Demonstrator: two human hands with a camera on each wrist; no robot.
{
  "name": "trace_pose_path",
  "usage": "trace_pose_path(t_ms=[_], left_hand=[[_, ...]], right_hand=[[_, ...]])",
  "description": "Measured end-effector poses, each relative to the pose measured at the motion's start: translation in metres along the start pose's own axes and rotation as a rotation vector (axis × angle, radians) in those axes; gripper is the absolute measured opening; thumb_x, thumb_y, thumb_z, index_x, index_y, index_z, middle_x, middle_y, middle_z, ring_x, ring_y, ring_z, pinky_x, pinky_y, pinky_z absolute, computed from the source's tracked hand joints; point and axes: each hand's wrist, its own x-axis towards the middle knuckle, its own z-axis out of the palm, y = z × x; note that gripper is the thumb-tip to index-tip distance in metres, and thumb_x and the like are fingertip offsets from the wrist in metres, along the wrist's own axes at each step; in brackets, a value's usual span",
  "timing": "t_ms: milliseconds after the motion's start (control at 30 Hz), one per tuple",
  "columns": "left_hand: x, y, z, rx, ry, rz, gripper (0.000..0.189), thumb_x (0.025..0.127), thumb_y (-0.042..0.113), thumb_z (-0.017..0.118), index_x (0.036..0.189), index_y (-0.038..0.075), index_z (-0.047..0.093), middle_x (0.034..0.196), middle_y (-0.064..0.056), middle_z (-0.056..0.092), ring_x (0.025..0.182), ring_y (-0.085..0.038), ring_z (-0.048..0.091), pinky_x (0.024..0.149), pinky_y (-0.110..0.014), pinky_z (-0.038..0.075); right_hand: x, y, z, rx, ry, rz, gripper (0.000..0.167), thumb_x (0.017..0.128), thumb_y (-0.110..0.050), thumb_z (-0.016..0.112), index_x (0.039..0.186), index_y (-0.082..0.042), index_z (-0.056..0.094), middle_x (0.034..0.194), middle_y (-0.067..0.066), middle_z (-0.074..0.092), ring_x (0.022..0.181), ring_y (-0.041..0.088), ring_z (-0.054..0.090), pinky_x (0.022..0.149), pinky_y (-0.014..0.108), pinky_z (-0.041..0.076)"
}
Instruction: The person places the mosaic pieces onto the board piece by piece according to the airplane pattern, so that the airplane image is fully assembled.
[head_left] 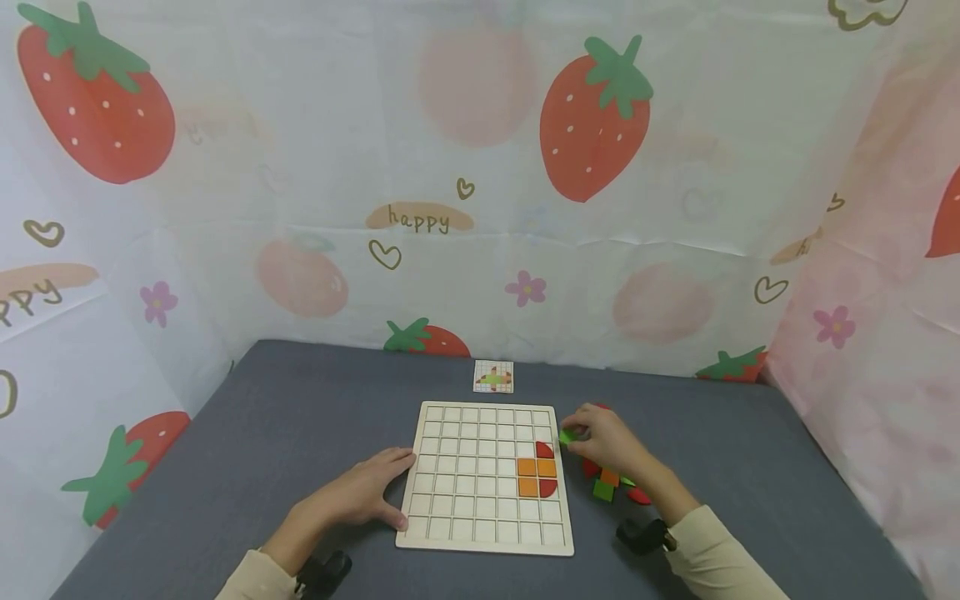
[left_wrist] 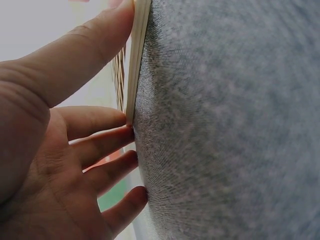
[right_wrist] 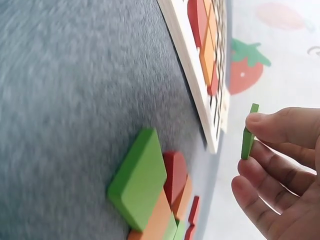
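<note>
A pale wooden grid board (head_left: 465,508) lies on the table, with several orange square tiles (head_left: 527,487) and two red quarter-round tiles (head_left: 544,451) in cells near its right edge. My left hand (head_left: 360,492) rests at the board's left edge, thumb and fingertips touching the rim, fingers fairly straight in the left wrist view. Just off the board's right edge, my right hand (head_left: 611,440) pinches a thin green tile (right_wrist: 248,132) between thumb and fingers, raised above the table. The tile's full outline is hidden by the fingers.
Beneath and beside the right hand lies a loose pile of red, orange and green tiles, with a green square tile (head_left: 603,490) at its near side. A small pattern card (head_left: 493,377) lies beyond the board. Strawberry-printed cloth (head_left: 450,275) hangs behind the grey table (head_left: 330,400).
</note>
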Motion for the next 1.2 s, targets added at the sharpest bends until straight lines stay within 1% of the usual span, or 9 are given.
trace_pose_path(t_ms=[100, 167, 233, 433, 567, 700, 800, 967, 1200], left_hand=[[0.0, 0.001, 0.0, -0.003, -0.003, -0.001, 0.096, 0.07, 0.036, 0.084, 0.145, -0.004, 0.04, 0.152, -0.023, 0.037, 0.142, -0.045, 0.031, 0.11, -0.064, 0.029], [0.0, 0.001, 0.001, -0.023, 0.0, -0.012, 0.096, 0.069, 0.033, 0.085, 0.145, -0.004, 0.04, 0.153, -0.022, 0.037, 0.143, -0.044, 0.03, 0.11, -0.064, 0.028], [0.0, 0.002, 0.001, -0.02, 0.0, -0.019, 0.095, 0.069, 0.032, 0.085, 0.145, -0.004, 0.04, 0.153, -0.021, 0.037, 0.144, -0.043, 0.03, 0.111, -0.063, 0.028], [0.0, 0.002, 0.0, -0.012, 0.002, -0.009, 0.095, 0.069, 0.031, 0.085, 0.145, -0.005, 0.04, 0.153, -0.022, 0.037, 0.143, -0.044, 0.03, 0.111, -0.063, 0.028], [0.0, 0.002, 0.0, -0.015, -0.003, -0.017, 0.095, 0.07, 0.032, 0.085, 0.145, -0.004, 0.04, 0.153, -0.021, 0.036, 0.144, -0.043, 0.03, 0.111, -0.064, 0.028], [0.0, 0.001, 0.0, -0.012, -0.003, -0.023, 0.095, 0.07, 0.032, 0.085, 0.146, -0.003, 0.04, 0.153, -0.021, 0.036, 0.144, -0.043, 0.031, 0.111, -0.063, 0.028], [0.0, 0.001, 0.0, -0.012, 0.001, -0.024, 0.095, 0.069, 0.032, 0.085, 0.145, -0.004, 0.04, 0.153, -0.021, 0.037, 0.144, -0.043, 0.031, 0.111, -0.063, 0.028], [0.0, 0.001, 0.001, -0.017, 0.008, -0.017, 0.095, 0.07, 0.033, 0.085, 0.145, -0.004, 0.04, 0.153, -0.022, 0.037, 0.144, -0.043, 0.03, 0.111, -0.063, 0.028], [0.0, 0.0, 0.002, -0.009, 0.013, -0.028, 0.095, 0.069, 0.032, 0.085, 0.145, -0.003, 0.041, 0.153, -0.021, 0.038, 0.144, -0.042, 0.03, 0.112, -0.063, 0.028]], right_hand=[[0.001, -0.006, 0.002, 0.007, -0.013, -0.019, 0.027, 0.084, -0.004, 0.072, 0.111, 0.001, 0.071, 0.1, 0.006, 0.064, 0.089, 0.018, 0.06, 0.078, 0.034, 0.055], [0.001, -0.009, 0.003, 0.003, -0.023, -0.038, 0.027, 0.084, -0.004, 0.072, 0.111, 0.001, 0.071, 0.1, 0.006, 0.064, 0.089, 0.018, 0.061, 0.077, 0.033, 0.055], [0.002, -0.013, 0.004, -0.009, -0.028, -0.06, 0.027, 0.084, -0.004, 0.072, 0.11, 0.001, 0.071, 0.1, 0.006, 0.064, 0.088, 0.018, 0.061, 0.076, 0.031, 0.055], [0.005, -0.022, 0.009, -0.01, -0.047, -0.079, 0.027, 0.085, -0.005, 0.071, 0.111, 0.001, 0.071, 0.097, 0.005, 0.063, 0.088, 0.018, 0.059, 0.074, 0.028, 0.053], [0.008, -0.026, 0.014, -0.004, -0.063, -0.088, 0.027, 0.084, -0.005, 0.071, 0.111, 0.0, 0.071, 0.096, 0.004, 0.063, 0.089, 0.018, 0.059, 0.072, 0.026, 0.052], [0.011, -0.029, 0.02, 0.001, -0.074, -0.116, 0.026, 0.084, -0.005, 0.072, 0.109, 0.0, 0.071, 0.098, 0.004, 0.065, 0.089, 0.017, 0.059, 0.072, 0.025, 0.052], [0.014, -0.031, 0.024, -0.002, -0.085, -0.126, 0.026, 0.084, -0.006, 0.072, 0.11, -0.001, 0.071, 0.1, 0.004, 0.066, 0.087, 0.015, 0.059, 0.071, 0.023, 0.051], [0.017, -0.035, 0.031, -0.017, -0.099, -0.115, 0.026, 0.084, -0.006, 0.073, 0.11, -0.003, 0.072, 0.099, 0.003, 0.065, 0.083, 0.014, 0.057, 0.068, 0.021, 0.049], [0.016, -0.043, 0.037, -0.005, -0.114, -0.169, 0.024, 0.084, -0.005, 0.072, 0.107, -0.001, 0.072, 0.094, 0.003, 0.064, 0.078, 0.012, 0.053, 0.064, 0.019, 0.047]])
